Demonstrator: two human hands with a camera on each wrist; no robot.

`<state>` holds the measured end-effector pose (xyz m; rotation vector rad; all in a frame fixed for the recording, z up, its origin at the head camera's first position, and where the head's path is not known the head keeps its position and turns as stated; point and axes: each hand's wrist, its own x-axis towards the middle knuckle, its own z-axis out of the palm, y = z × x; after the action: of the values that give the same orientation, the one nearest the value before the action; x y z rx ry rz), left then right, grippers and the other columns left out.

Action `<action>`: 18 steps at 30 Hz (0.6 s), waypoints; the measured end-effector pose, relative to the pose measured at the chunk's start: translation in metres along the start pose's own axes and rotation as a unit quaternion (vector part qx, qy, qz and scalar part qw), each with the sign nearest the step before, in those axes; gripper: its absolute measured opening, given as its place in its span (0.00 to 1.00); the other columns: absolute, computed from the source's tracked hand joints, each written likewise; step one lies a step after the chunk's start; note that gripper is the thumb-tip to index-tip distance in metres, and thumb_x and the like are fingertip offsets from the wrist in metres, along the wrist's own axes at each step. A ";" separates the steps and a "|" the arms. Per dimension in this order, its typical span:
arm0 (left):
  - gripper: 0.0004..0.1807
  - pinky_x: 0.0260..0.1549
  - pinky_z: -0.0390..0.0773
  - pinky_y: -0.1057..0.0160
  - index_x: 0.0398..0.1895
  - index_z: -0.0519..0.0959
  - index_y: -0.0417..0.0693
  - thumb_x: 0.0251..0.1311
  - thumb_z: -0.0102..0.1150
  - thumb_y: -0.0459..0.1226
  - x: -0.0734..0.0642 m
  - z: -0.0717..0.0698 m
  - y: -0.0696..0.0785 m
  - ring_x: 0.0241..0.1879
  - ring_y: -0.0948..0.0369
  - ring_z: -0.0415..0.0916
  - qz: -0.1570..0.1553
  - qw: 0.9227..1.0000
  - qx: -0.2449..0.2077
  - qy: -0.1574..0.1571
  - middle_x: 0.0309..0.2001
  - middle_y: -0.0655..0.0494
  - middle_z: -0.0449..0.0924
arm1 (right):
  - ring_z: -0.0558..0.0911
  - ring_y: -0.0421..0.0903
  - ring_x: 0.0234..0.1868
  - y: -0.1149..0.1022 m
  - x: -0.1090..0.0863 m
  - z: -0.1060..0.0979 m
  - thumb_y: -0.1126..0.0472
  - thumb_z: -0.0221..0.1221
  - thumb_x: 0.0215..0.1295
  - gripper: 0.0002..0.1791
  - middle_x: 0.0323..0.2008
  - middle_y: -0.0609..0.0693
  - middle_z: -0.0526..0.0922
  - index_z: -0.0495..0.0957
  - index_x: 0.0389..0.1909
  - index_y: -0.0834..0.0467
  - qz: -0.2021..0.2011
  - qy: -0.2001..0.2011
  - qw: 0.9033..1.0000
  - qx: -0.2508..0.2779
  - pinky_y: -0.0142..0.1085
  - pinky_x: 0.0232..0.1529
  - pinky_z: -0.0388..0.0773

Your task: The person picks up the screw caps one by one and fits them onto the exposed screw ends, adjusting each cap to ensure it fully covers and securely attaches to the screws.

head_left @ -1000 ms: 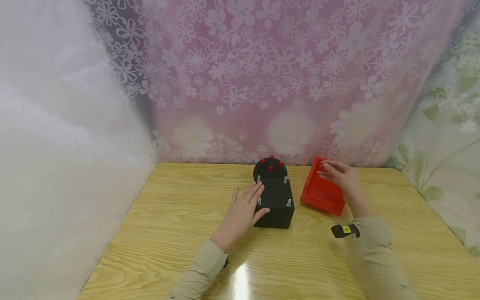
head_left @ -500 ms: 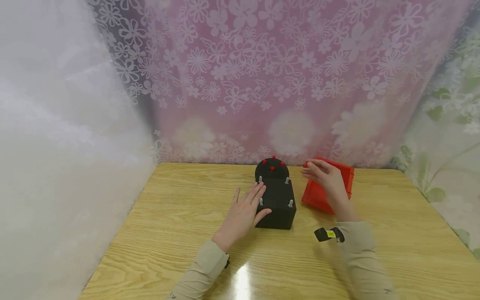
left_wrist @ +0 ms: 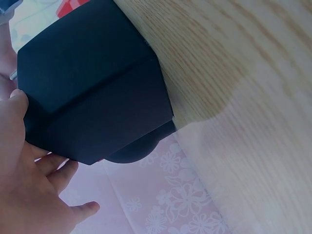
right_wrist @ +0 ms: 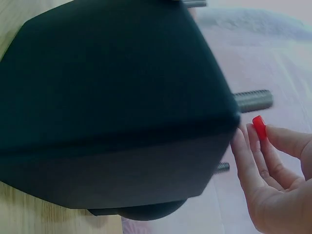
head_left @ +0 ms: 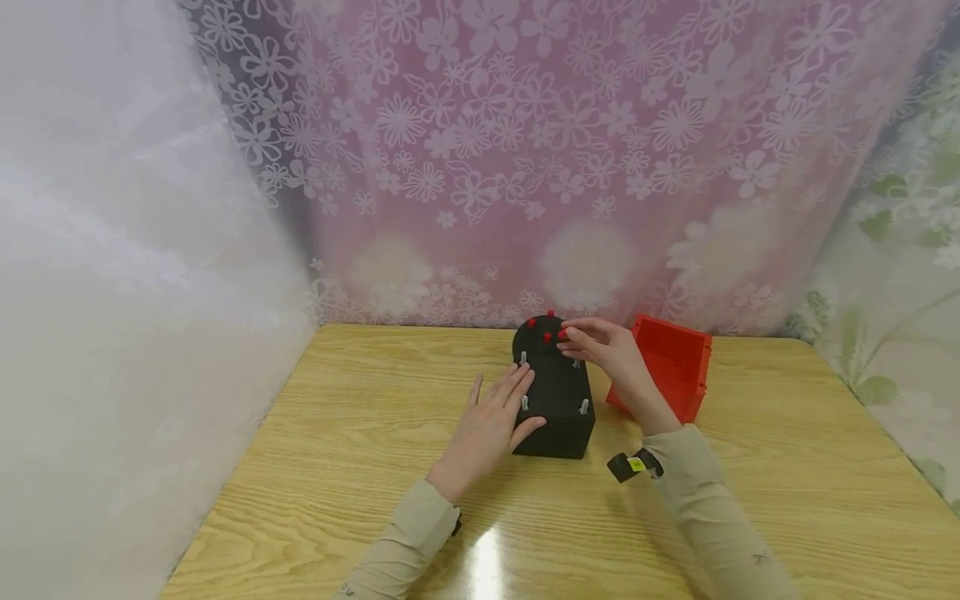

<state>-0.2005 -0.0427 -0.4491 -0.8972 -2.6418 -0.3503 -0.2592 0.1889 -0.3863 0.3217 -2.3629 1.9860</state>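
Observation:
A black box-shaped block (head_left: 557, 417) stands on the table, with several threaded metal studs (right_wrist: 253, 101) sticking out of its top face. Behind it is a round black part (head_left: 531, 342) bearing small red pieces (head_left: 532, 323). My left hand (head_left: 483, 433) rests on the block's left side, fingers straight. Between the thumb and fingers of my right hand (head_left: 611, 358) is a small red cap-like piece (right_wrist: 260, 127), held near the round part and just above the far right stud. Whether it touches anything is unclear.
To the right of the block, partly behind my right forearm, a red bin (head_left: 675, 367) sits open on the wooden table (head_left: 337, 467). A floral pink curtain (head_left: 465, 167) hangs along the table's back edge.
My right hand has come out of the red bin with a small red piece and moved left to the block. The bin has shifted from a tilted pose. My left hand has stayed put.

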 end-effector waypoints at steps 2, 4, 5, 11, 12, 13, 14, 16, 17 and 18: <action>0.39 0.75 0.49 0.39 0.81 0.55 0.47 0.76 0.42 0.59 0.000 0.000 0.000 0.79 0.58 0.50 -0.002 1.000 -0.001 -0.003 0.80 0.53 0.52 | 0.89 0.43 0.45 -0.001 0.004 0.004 0.56 0.59 0.75 0.25 0.58 0.69 0.79 0.75 0.63 0.69 -0.005 -0.013 1.000 -0.003 0.36 0.53 0.82; 0.39 0.75 0.49 0.39 0.81 0.55 0.47 0.76 0.42 0.59 0.000 0.000 0.000 0.79 0.58 0.50 -0.002 1.000 -0.002 -0.002 0.80 0.53 0.53 | 0.89 0.45 0.46 -0.002 0.007 0.007 0.58 0.59 0.75 0.24 0.58 0.70 0.79 0.75 0.63 0.70 -0.008 -0.027 1.000 -0.009 0.38 0.54 0.82; 0.39 0.76 0.48 0.39 0.81 0.55 0.47 0.76 0.42 0.59 0.001 0.000 0.000 0.79 0.58 0.50 -0.002 1.000 -0.003 -0.002 0.80 0.53 0.53 | 0.88 0.47 0.47 -0.002 0.009 0.008 0.58 0.59 0.75 0.23 0.58 0.70 0.79 0.76 0.62 0.70 -0.009 -0.034 0.999 -0.014 0.38 0.54 0.82; 0.39 0.75 0.50 0.39 0.80 0.57 0.47 0.76 0.42 0.59 0.001 0.000 0.000 0.79 0.58 0.51 -0.002 1.000 0.001 0.004 0.80 0.53 0.54 | 0.87 0.58 0.51 -0.006 0.019 0.017 0.59 0.61 0.73 0.19 0.54 0.66 0.83 0.81 0.58 0.67 -0.011 -0.061 0.995 -0.074 0.40 0.53 0.82; 0.39 0.75 0.49 0.39 0.80 0.56 0.47 0.76 0.42 0.59 0.001 -0.001 0.000 0.79 0.58 0.51 -0.002 1.000 0.003 0.002 0.80 0.53 0.53 | 0.87 0.58 0.51 -0.007 0.020 0.018 0.59 0.62 0.73 0.19 0.53 0.66 0.84 0.81 0.58 0.66 -0.012 -0.065 0.994 -0.086 0.41 0.53 0.82; 0.39 0.75 0.50 0.39 0.80 0.56 0.47 0.76 0.42 0.59 0.000 -0.001 0.000 0.79 0.58 0.50 -0.003 1.000 0.006 0.000 0.80 0.54 0.53 | 0.87 0.58 0.51 -0.008 0.021 0.020 0.59 0.62 0.73 0.19 0.53 0.65 0.84 0.82 0.57 0.66 -0.012 -0.068 0.993 -0.097 0.42 0.53 0.82; 0.39 0.75 0.49 0.39 0.80 0.56 0.47 0.76 0.41 0.59 0.000 -0.001 0.000 0.79 0.58 0.50 -0.004 1.000 0.007 -0.001 0.80 0.54 0.53 | 0.87 0.58 0.51 -0.008 0.023 0.021 0.58 0.62 0.73 0.19 0.53 0.65 0.84 0.82 0.57 0.66 -0.013 -0.073 0.991 -0.108 0.42 0.54 0.82; 0.39 0.75 0.49 0.39 0.81 0.56 0.47 0.76 0.41 0.59 0.000 -0.002 0.001 0.79 0.59 0.50 -0.004 1.000 0.010 -0.004 0.80 0.54 0.53 | 0.87 0.57 0.50 -0.009 0.025 0.023 0.58 0.62 0.72 0.19 0.52 0.64 0.85 0.82 0.57 0.65 -0.012 -0.080 0.988 -0.128 0.44 0.55 0.82; 0.39 0.75 0.49 0.39 0.81 0.56 0.47 0.76 0.41 0.59 0.000 -0.002 0.001 0.79 0.59 0.49 -0.004 1.000 0.010 -0.004 0.80 0.54 0.53 | 0.87 0.57 0.50 -0.010 0.026 0.024 0.58 0.62 0.72 0.19 0.51 0.64 0.85 0.82 0.57 0.65 -0.012 -0.082 0.987 -0.138 0.45 0.55 0.82; 0.39 0.75 0.49 0.39 0.81 0.56 0.47 0.76 0.41 0.59 0.000 -0.002 0.001 0.79 0.59 0.49 -0.003 1.000 0.010 -0.005 0.80 0.54 0.53 | 0.87 0.57 0.49 -0.009 0.026 0.025 0.58 0.63 0.72 0.19 0.51 0.63 0.86 0.82 0.57 0.65 -0.013 -0.086 0.985 -0.150 0.46 0.55 0.82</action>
<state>-0.1991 -0.0423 -0.4469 -0.8864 -2.6525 -0.3219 -0.2807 0.1595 -0.3774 0.5219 -2.6973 1.6158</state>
